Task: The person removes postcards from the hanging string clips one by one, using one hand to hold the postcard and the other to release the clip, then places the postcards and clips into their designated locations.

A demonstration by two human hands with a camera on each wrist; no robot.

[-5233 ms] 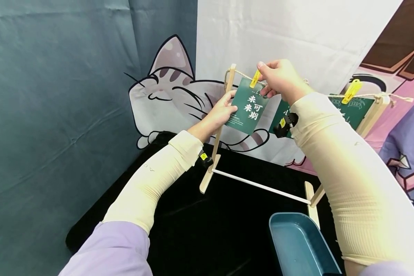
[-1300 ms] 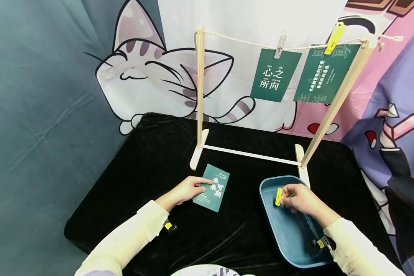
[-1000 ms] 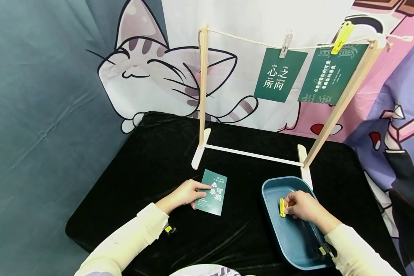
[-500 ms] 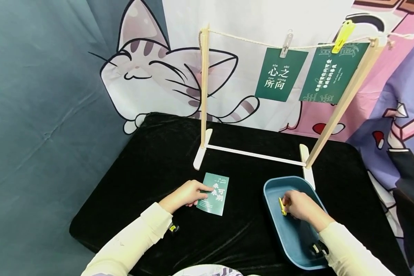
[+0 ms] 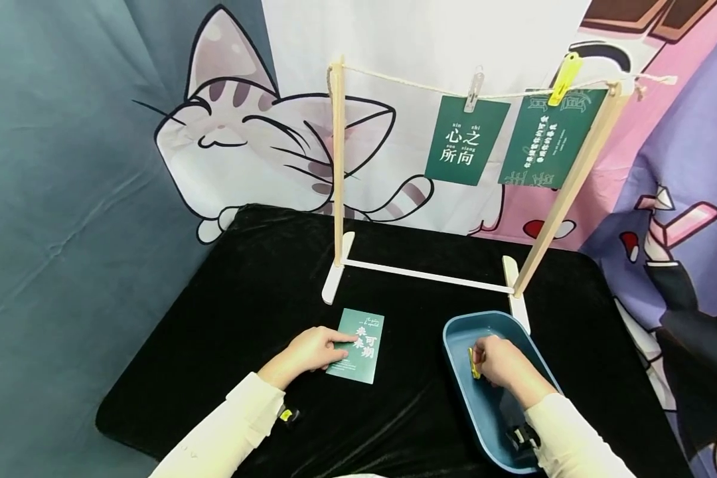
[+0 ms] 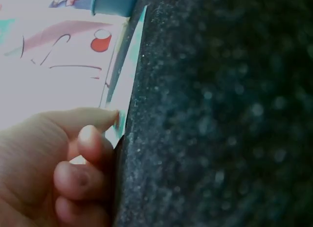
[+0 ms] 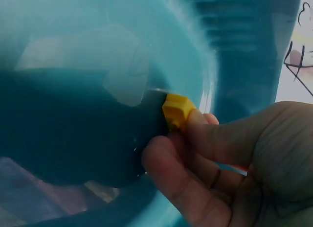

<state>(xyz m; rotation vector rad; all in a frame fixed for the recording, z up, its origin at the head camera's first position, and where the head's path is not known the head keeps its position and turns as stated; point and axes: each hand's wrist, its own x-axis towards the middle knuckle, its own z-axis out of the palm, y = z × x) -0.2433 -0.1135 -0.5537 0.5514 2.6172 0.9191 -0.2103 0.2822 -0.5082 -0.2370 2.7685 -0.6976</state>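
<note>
Two bare hands at work, well apart. Left hand (image 5: 311, 348): one straight digit rests on the printed face of a loose green card (image 5: 364, 358), other fingers curled near its edge; cannot tell whether they pinch it or merely press. Card is a thin rectangle with crisp corners, white characters on smooth green, lying just right of the palm, over the surface (image 5: 263, 279). Surface dressed in black cloth, velvety from above, speckled close up.

Right hand (image 5: 502, 358): thumb and fingers grasp a small yellow clip (image 5: 474, 364), narrow, plastic by its look, one blunt end showing past the thumb in the right wrist view. Hand and clip both within a blue-green basin (image 5: 465, 398): oblong, rounded corners, slick wall, pale reflections on its floor. Cannot tell whether the clip touches that floor.

Beyond both hands, a rack (image 5: 338, 159): two squared posts of pale wood on flat, round-ended feet, joined low down by a slim white bar (image 5: 424, 273). Off-white cord (image 5: 388, 78) sags between the post tops. Above and beyond the right hand it carries a middle card (image 5: 463, 143) under a clear clip (image 5: 473, 93), and an end card (image 5: 550, 143) under an upper yellow clip (image 5: 566, 76). Beyond the left hand, a creased fabric backdrop (image 5: 215, 153) printed with a smiling striped cat.
</note>
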